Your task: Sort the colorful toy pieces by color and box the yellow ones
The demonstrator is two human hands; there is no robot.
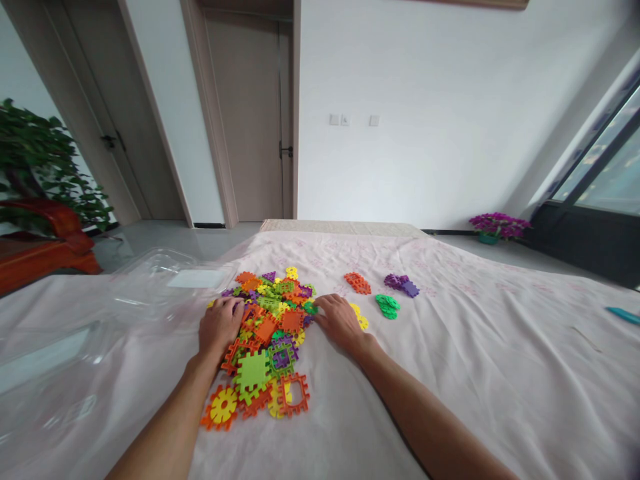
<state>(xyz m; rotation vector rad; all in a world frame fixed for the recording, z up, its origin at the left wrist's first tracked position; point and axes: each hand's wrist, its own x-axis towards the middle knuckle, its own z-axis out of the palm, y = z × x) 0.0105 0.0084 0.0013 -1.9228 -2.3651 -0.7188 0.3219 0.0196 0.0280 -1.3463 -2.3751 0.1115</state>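
Observation:
A heap of plastic building pieces (270,327) in orange, yellow, green and purple lies on the cloth. Some are notched squares, others are round slotted discs. My left hand (220,325) rests against the heap's left edge, its fingers loosely bent and partly hidden; I see nothing held in it. At the right edge of the heap, my right hand (341,321) has its fingertips closed on a green disc (311,307). Beside that hand are small groups of orange pieces (357,283), purple pieces (400,284), green discs (387,307) and yellow discs (361,318), the last partly hidden by the hand.
Clear plastic containers (145,290) stand on the left of the pale bedspread-like cloth (475,373). A blue object (623,315) lies at the far right, with a thin strip (586,339) nearer. A wooden armrest (55,227) is beyond the left edge.

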